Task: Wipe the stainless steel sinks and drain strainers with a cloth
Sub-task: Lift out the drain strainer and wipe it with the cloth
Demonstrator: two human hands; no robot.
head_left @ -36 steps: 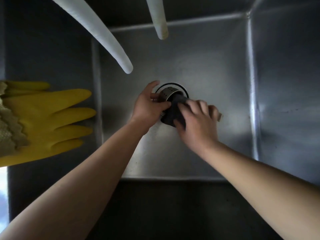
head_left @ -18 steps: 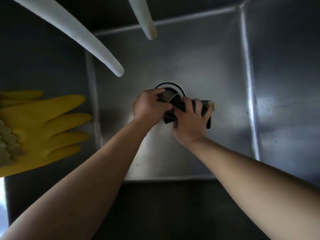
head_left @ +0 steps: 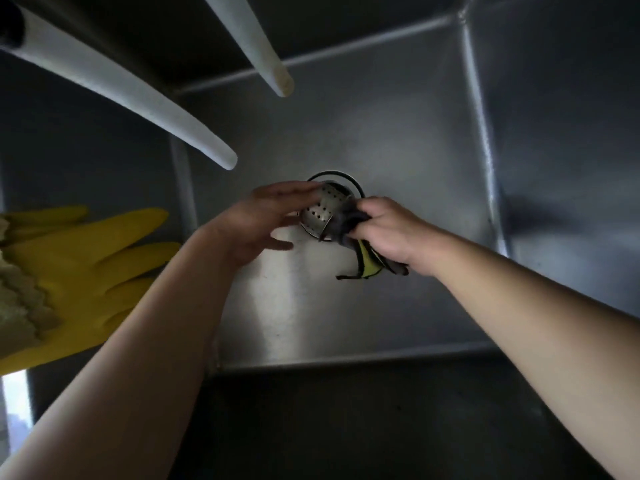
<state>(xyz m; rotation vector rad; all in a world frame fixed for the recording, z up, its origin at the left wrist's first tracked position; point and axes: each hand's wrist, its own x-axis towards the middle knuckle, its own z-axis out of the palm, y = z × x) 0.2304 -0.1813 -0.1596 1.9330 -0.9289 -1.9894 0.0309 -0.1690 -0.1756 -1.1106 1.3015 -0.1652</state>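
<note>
A perforated steel drain strainer [head_left: 320,213] is tilted on its side above the drain opening [head_left: 349,178] in the middle of the stainless steel sink [head_left: 398,140]. My left hand [head_left: 263,223] holds the strainer from the left, fingers spread along its wall. My right hand [head_left: 388,230] grips a dark grey cloth [head_left: 346,220] with a yellow-green inner face and presses it against the strainer's right side. A loose end of the cloth hangs below my right hand.
Two pale hoses hang over the basin, the longer hose [head_left: 138,98] ending near the left wall, the shorter hose [head_left: 263,53] at the back. A yellow rubber glove [head_left: 79,268] and a beige cloth [head_left: 17,306] lie on the left rim.
The strainer has been turned so its perforated wall shows. My left fingers have opened along it. My right hand has shifted right, and the cloth's yellow-green side now hangs out.
</note>
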